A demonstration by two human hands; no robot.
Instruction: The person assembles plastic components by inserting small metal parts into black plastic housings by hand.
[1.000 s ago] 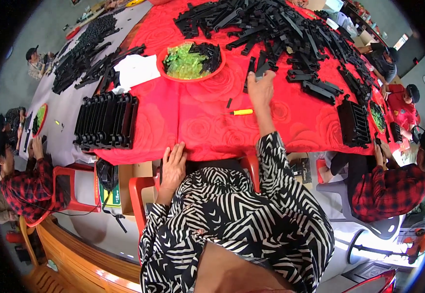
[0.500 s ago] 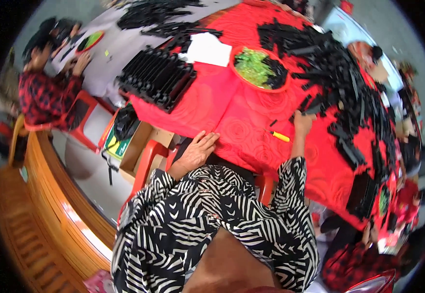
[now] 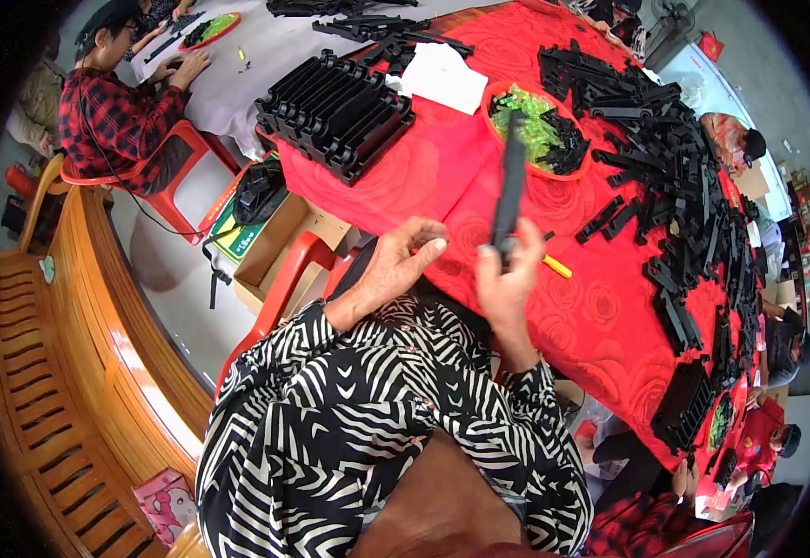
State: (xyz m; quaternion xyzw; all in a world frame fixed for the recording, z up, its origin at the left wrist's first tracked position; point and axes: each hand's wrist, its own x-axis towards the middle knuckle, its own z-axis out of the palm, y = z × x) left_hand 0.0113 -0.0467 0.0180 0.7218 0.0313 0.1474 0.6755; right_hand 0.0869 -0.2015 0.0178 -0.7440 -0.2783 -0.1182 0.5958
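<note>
My right hand [image 3: 507,272] grips a long black plastic piece [image 3: 510,186], raised upright above the red tablecloth. Its far end overlaps the edge of a red-rimmed basket [image 3: 583,172] behind it. That basket holds green pieces [image 3: 522,110] and small black parts [image 3: 568,147]. My left hand [image 3: 405,259] is empty near the table's front edge, thumb and fingers curved and apart. Right of my right hand, a yellow-handled tool [image 3: 557,266] lies on the cloth.
A stack of black plastic pieces [image 3: 335,116] stands left, with white paper [image 3: 444,78] beside it. Many loose black pieces [image 3: 656,139] cover the right side. Co-workers sit around, one in a checked shirt [image 3: 112,121] at left. An open cardboard box [image 3: 284,244] stands below the edge.
My right hand has come back from the cloth toward me and now holds up a long black piece. My left hand has lifted slightly and its fingers have curled. The view has shifted.
</note>
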